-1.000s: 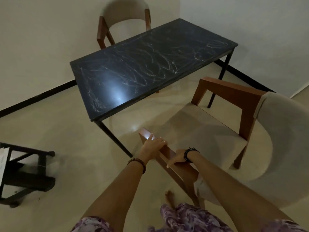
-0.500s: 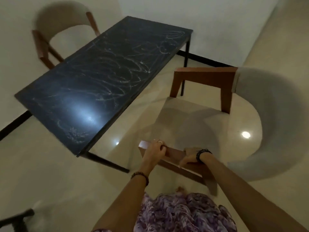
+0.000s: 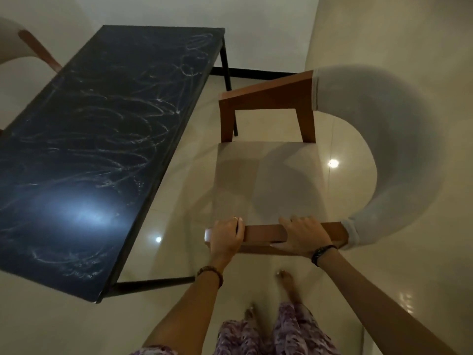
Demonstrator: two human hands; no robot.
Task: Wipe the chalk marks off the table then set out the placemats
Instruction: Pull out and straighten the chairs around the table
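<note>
Head view, looking down: we see the counter point(image 3: 102, 139), a long rectangular slab with a dark, glossy top on thin black metal legs, standing at left on a pale polished floor point(image 3: 64, 316). The chalk marks point(image 3: 122, 129) run over nearly its whole top as loose white loops and scribbles, thin and smeared; they form no words that we can read, and a bright glare patch covers those near the close end. Just to the right of the counter stands a chair point(image 3: 268, 180) with a flat beige seat, reddish-brown wooden arms and a curved, pale grey padded back. Both hands hold its near wooden arm: our left hand point(image 3: 226, 238) wraps the front end, fingers curled over the top, and our right hand point(image 3: 303, 237) grips further back, fingers apparently curled over the rail. A second, similar chair point(image 3: 28, 44) shows at top left, beyond the counter.
</note>
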